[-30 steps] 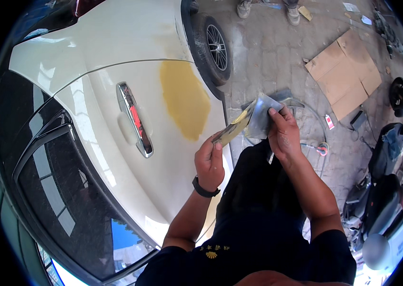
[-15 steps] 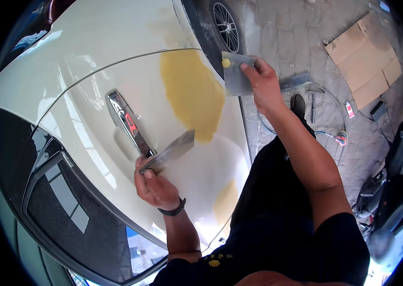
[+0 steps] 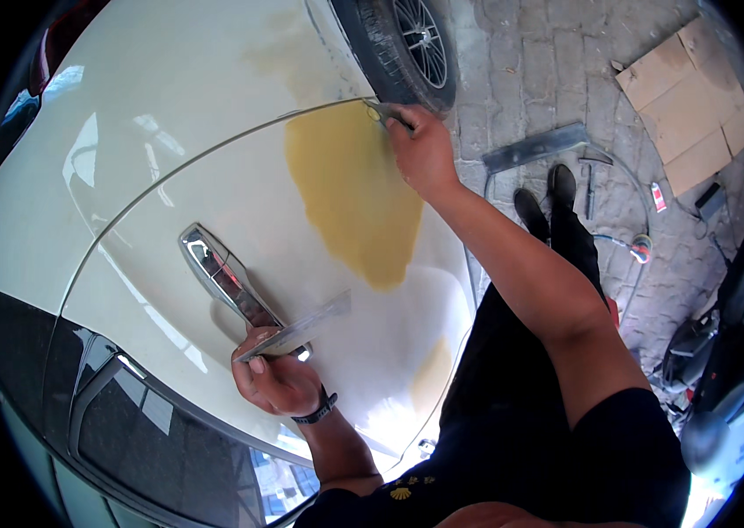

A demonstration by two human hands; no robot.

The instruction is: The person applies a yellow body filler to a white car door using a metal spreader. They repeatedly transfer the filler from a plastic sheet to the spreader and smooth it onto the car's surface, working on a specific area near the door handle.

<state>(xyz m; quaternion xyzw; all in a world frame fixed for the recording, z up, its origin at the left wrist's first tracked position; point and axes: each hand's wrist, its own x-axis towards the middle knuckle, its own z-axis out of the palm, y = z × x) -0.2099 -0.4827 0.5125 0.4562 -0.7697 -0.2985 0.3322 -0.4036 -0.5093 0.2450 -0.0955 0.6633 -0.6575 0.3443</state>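
A large yellow patch of body filler (image 3: 350,194) covers part of the pale car door (image 3: 258,189). My right hand (image 3: 425,157) grips a putty spreader (image 3: 381,112) at the patch's far right corner, by the door seam; its blade is seen nearly edge-on, and I cannot tell whether it touches the panel. In my closed left hand (image 3: 280,383) is a flat grey putty plate (image 3: 310,323), tilted over the door. Beneath that plate and hand lies the chrome door handle (image 3: 222,275), partly hidden. A smaller, paler filler patch (image 3: 432,374) shows near the door's lower edge.
Beyond the seam is the car's wheel (image 3: 420,40). On the paved floor (image 3: 539,79) lie flattened cardboard (image 3: 689,106), a long grey strip (image 3: 535,148), a hammer-shaped tool (image 3: 590,187), a red-and-white tube (image 3: 658,196) and a hose-fed sander (image 3: 641,248). Dark window glass (image 3: 161,440) borders the door.
My right hand has brought its spreader left onto the filler patch's far corner, turning the blade edge-on. My left hand has shifted slightly down and left with its plate. The view has moved a little.
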